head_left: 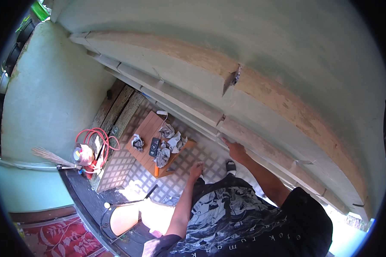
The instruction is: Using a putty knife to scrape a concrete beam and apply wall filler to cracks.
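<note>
My right hand (235, 150) reaches out to the lower ledge (210, 133) of the wall, its index finger stretched out at the ledge edge. Nothing shows in it. Low beside my leg hangs my left hand (196, 169), fingers loosely bent, with no object visible in it. The nearest thing to it is a small brown wooden table (145, 128). On this table lie crumpled newspaper balls (163, 155), a black box-shaped item (154, 146), a tool with an orange handle (156, 171) and a small white paint roller (162, 112).
Long stepped ledges (176, 49) run along the pale green wall, with gaps in places. At the left are a coiled red hose (92, 132), a stick broom (51, 156) and a dark counter (83, 192). A red patterned cloth (60, 237) lies lower left. The floor (188, 147) is tiled.
</note>
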The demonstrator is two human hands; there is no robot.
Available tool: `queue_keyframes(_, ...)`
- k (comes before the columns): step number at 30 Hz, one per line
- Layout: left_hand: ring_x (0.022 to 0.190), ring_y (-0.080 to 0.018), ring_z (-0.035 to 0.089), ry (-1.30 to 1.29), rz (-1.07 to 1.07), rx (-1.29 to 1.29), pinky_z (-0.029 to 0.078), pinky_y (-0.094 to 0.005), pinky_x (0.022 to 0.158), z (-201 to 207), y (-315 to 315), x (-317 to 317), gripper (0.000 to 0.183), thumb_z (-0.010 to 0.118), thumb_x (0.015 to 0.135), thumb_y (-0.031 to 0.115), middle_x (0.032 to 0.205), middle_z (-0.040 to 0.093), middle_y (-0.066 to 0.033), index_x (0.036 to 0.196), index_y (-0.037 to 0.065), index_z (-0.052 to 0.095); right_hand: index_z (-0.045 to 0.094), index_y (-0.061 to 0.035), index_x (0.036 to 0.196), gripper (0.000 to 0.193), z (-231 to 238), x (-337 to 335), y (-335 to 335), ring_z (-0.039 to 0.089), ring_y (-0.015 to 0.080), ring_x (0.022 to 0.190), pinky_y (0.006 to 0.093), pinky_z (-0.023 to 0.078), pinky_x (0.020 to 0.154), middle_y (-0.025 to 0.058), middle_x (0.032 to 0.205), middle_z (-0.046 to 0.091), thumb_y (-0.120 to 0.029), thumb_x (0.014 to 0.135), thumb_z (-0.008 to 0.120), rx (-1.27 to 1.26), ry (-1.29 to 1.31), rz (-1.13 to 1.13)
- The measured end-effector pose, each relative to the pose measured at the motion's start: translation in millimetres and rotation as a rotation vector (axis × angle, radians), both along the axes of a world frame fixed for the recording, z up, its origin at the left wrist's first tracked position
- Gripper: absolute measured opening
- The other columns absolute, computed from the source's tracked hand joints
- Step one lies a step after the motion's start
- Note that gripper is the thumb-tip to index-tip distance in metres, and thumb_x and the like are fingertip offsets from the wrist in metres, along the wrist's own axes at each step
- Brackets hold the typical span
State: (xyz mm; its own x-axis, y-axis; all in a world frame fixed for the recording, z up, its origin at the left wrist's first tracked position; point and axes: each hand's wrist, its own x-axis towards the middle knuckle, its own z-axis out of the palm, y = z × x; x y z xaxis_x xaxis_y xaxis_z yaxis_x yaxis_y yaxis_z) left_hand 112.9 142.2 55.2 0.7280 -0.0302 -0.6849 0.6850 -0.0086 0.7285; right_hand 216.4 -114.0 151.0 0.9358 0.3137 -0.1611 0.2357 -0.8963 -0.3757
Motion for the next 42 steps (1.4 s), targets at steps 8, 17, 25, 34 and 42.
queue_keyframes(8, 0.085, -0.0125, 0.057, 0.047, 0.120, -0.006, 0.047, -0.0264, 0.070, -13.0, 13.8, -4.8, 0.028, 0.055, 0.083, 0.012, 0.101, 0.059, -0.0037, 0.110, 0.008, 0.057, 0.027, -0.0332, 0.141, 0.069, 23.5, -5.1, -1.7, 0.064, 0.0376, 0.076, 0.0477, 0.051, 0.069, 0.0220, 0.083, 0.062, -0.006, 0.081, 0.050, -0.028, 0.207, -0.039)
queue_keyframes(17, 0.087, -0.0115, 0.058, -0.033, 0.062, 0.036, 0.047, -0.0267, 0.071, -1.8, -0.8, 5.7, 0.028, 0.054, 0.081, 0.009, 0.102, 0.061, -0.0009, 0.109, 0.008, 0.057, 0.030, -0.0326, 0.140, 0.075, 21.1, 0.1, 0.7, 0.062, 0.0387, 0.084, 0.0490, 0.049, 0.072, 0.0228, 0.087, 0.062, -0.004, 0.074, 0.052, -0.062, 0.288, -0.095)
queue_keyframes(25, 0.111, -0.0339, 0.049, -0.557, -0.513, 0.804, 0.044, -0.0445, 0.086, 42.6, -11.1, -7.1, 0.049, 0.057, 0.074, 0.016, 0.126, 0.047, -0.0192, 0.120, 0.003, 0.045, 0.034, -0.0184, 0.140, 0.069, 76.0, -31.6, -12.6, 0.054, 0.0155, 0.045, 0.0307, 0.045, 0.043, 0.0075, 0.060, 0.055, -0.013, 0.077, 0.063, 0.384, 0.737, -0.092)
queue_keyframes(34, 0.131, -0.0334, 0.029, -0.428, -0.216, 1.231, 0.037, -0.0431, 0.099, 89.1, -34.5, 35.4, 0.087, 0.064, 0.068, 0.028, 0.143, 0.026, -0.0200, 0.138, -0.002, 0.021, 0.033, -0.0200, 0.141, 0.068, 95.3, -55.4, -38.8, 0.043, 0.0095, 0.039, 0.0265, 0.037, 0.037, 0.0008, 0.055, 0.046, -0.010, 0.079, 0.061, 0.534, 0.954, -0.028)
queue_keyframes(42, 0.138, -0.0294, 0.017, -0.756, -0.023, 1.199, 0.031, -0.0394, 0.103, 76.4, -12.4, 171.7, 0.067, 0.050, 0.073, 0.006, 0.145, 0.023, -0.0186, 0.134, -0.004, 0.027, 0.033, -0.0214, 0.141, 0.067, 139.0, -71.3, -86.3, 0.039, 0.0052, 0.046, 0.0225, 0.034, 0.041, -0.0036, 0.060, 0.044, -0.010, 0.081, 0.059, 0.553, 1.090, 0.171)
